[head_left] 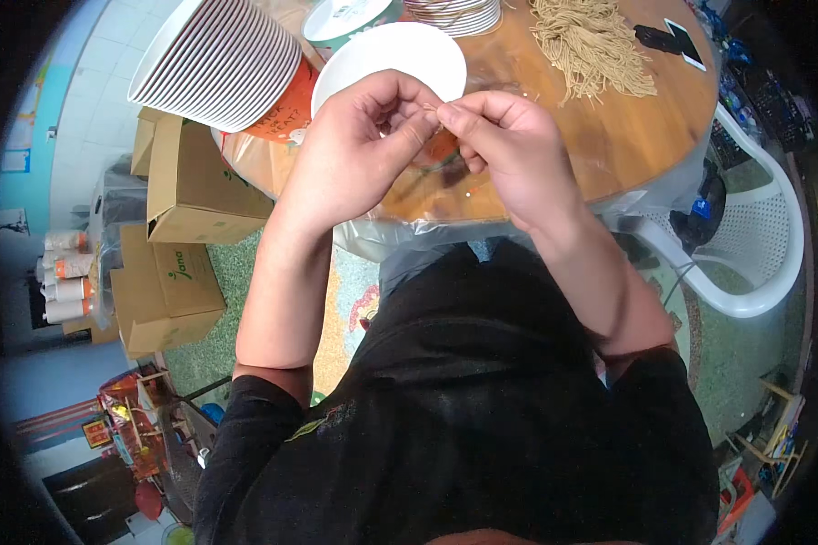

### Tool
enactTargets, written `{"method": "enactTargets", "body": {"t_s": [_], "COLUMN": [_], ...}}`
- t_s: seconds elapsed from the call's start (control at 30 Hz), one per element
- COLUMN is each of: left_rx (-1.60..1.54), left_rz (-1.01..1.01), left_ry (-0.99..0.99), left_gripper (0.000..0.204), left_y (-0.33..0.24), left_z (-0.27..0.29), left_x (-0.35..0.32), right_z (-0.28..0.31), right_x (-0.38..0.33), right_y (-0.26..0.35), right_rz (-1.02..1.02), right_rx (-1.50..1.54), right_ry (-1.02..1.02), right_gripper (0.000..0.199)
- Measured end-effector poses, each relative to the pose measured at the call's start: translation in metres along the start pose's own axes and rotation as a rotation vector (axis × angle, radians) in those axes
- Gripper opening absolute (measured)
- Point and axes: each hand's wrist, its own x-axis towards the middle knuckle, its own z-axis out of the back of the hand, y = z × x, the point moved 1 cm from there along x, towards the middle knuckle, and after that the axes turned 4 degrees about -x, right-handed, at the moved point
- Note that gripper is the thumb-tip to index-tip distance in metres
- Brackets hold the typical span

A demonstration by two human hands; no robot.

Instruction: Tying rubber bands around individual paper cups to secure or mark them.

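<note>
**Two hands, one thin strand over the counter's edge**

Both hands are up close together here, left hand (359, 150) and right hand (509, 150) meeting fingertip to fingertip. The fingers of each are pressed together, pinching a thin tan strand (430, 109) between them, held in the air just above the white bowl (391, 56).

The risk, I'd judge: that strand looks flimsy, and a hard tug could snap it or let it slip out of the pinch.

Round wooden counter (609, 136) under a clear plastic sheet, and a heap of tan strands (591, 45) lies well apart at the far side. Stacked white bowls (218, 59) sit left, cardboard boxes (177, 227) on the speckled green floor (745, 354), a white plastic chair (754, 236) to the right.
</note>
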Motion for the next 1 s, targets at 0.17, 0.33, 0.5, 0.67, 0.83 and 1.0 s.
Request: {"method": "enactTargets", "body": {"t_s": [0.17,0.33,0.5,0.67,0.83,1.0], "left_rx": [-0.002,-0.042,-0.02,0.05,-0.029,-0.075], "left_rz": [-0.024,0.086,0.164,0.171,0.17,0.15], "left_ry": [0.014,-0.06,-0.012,-0.01,0.025,0.03], "left_gripper": [0.019,0.018,0.015,0.013,0.015,0.017], "left_y": [0.001,0.001,-0.005,-0.007,-0.01,-0.007], "left_z": [0.004,0.005,0.007,0.011,0.013,0.016], "left_x": [-0.001,0.003,0.004,0.006,0.009,0.008], "right_z": [0.006,0.006,0.011,0.012,0.01,0.007], "right_x": [0.003,0.004,0.004,0.003,0.004,0.004], "right_y": [-0.011,-0.014,-0.002,0.014,0.018,0.019], "right_rz": [0.05,0.284,0.484,0.594,0.678,0.666], "right_rx": [0.071,-0.063,-0.402,-0.711,-0.814,-0.814], "right_ry": [0.008,0.012,-0.034,-0.046,-0.086,-0.113], "right_gripper": [0.024,0.015,0.008,0.007,0.01,0.008]}}
